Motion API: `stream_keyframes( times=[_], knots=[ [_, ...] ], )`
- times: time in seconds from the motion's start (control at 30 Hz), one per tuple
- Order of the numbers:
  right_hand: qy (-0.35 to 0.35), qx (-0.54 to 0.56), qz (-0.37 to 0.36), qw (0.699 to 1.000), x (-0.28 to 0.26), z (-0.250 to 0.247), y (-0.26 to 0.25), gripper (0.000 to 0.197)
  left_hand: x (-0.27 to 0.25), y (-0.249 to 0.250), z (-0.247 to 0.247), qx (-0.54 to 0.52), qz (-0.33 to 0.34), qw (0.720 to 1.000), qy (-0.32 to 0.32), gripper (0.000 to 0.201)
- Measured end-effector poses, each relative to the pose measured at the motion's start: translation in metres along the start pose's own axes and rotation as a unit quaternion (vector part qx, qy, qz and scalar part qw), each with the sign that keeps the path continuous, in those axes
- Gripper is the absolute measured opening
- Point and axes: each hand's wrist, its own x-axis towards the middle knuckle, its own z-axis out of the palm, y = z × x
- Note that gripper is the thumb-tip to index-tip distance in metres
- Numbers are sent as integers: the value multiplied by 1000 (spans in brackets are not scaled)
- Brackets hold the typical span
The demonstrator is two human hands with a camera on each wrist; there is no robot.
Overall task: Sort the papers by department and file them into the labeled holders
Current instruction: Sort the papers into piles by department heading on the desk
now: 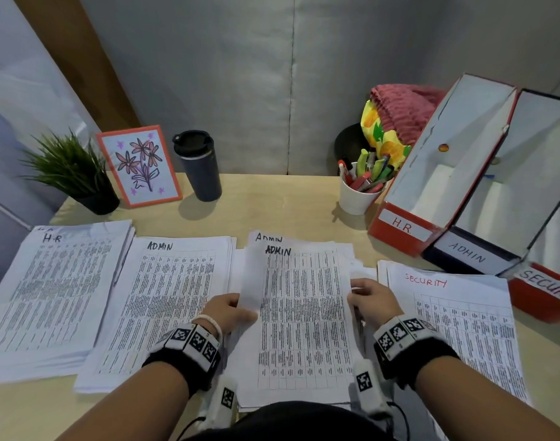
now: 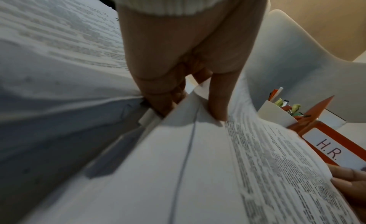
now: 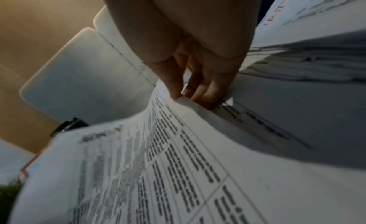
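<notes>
A printed sheet headed ADMIN (image 1: 301, 310) is held over the middle paper pile. My left hand (image 1: 229, 310) pinches its left edge, which curls upward; the thumb and fingers (image 2: 216, 102) clamp the paper. My right hand (image 1: 372, 300) pinches its right edge between thumb and fingers (image 3: 200, 92). Sorted stacks lie on the desk: H.R (image 1: 52, 288) at far left, ADMIN (image 1: 164, 300) beside it, SECURITY (image 1: 457, 326) at right. Three open holders stand at the right: H.R. (image 1: 406, 229), ADMIN (image 1: 466, 256), SECURITY (image 1: 549, 288).
Along the back of the desk stand a small potted plant (image 1: 71, 173), a framed flower drawing (image 1: 140, 165), a dark travel mug (image 1: 199, 165) and a white cup of pens (image 1: 361, 189). A pink and yellow cloth bundle (image 1: 396, 122) sits behind the cup.
</notes>
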Motion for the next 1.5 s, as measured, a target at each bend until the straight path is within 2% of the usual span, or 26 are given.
stream_keyframes(
  times=[0.07, 0.13, 0.23, 0.3, 0.43, 0.5, 0.57, 0.7, 0.83, 0.9, 0.93, 1.03, 1.13, 1.2, 1.27, 1.33, 1.4, 1.43, 1.5],
  knots=[
    [-17, 20, 1, 1000, -6, -4, 0, 35, 0, -2, -1, 9, 6, 1000, -8, 7],
    [-40, 29, -22, 999, -14, -9, 0, 43, 0, -5, -2, 17, 8, 1000, -18, 10],
    [-76, -9, -82, 994, -21, -16, 3, 33, 1, -10, -5, -3, 19, 999, -35, 33],
    [-97, -7, -102, 990, -24, -18, 8, 40, 1, -12, -5, -26, 24, 998, -47, 41],
    [-141, -2, -108, 984, -31, -21, 11, 36, 3, -21, -5, -36, 44, 997, -44, 24],
    [-138, 20, -106, 984, -32, -24, 11, 31, 0, -19, -5, -12, 61, 997, -50, 28],
    [-118, 20, -111, 987, -33, -26, 9, 30, -3, -16, -5, -33, 63, 997, -36, 31],
    [-15, -32, -85, 996, -32, -27, 6, 18, -8, -9, -2, -123, 36, 992, -9, 30],
    [-18, -168, -77, 983, -23, -22, 5, 8, -6, -2, 2, -232, 11, 973, 6, 48],
    [-18, -201, -54, 978, -18, -14, 6, 15, -4, 2, 8, -254, -1, 967, -6, 49],
    [-21, -202, -42, 978, -17, -10, 6, 21, -4, 5, 11, -221, -2, 975, -19, 44],
    [-38, -177, -4, 983, -18, 0, 8, 48, -6, 9, 21, -67, 14, 995, -67, 26],
    [-46, -191, 6, 980, -24, 2, 4, 56, -6, 12, 28, 5, 10, 998, -63, 33],
    [-35, -180, -5, 983, -24, -1, 2, 54, -9, 16, 27, -2, 17, 999, -45, 35],
    [-12, -129, -24, 991, -26, -8, -1, 43, -13, 20, 21, -33, 34, 998, -32, 29],
    [0, -67, -34, 997, -27, -15, -5, 55, -17, 23, 13, -68, 45, 996, -23, 23],
    [-16, -10, -32, 999, -31, -20, -11, 65, -23, 28, 2, -92, 55, 994, -16, 23],
    [-32, 16, -38, 999, -33, -22, -16, 59, -25, 31, -3, -101, 61, 993, -13, 23],
    [-61, 52, -69, 994, -40, -23, -26, 32, -31, 41, -11, -111, 93, 989, -6, 23]
  ],
)
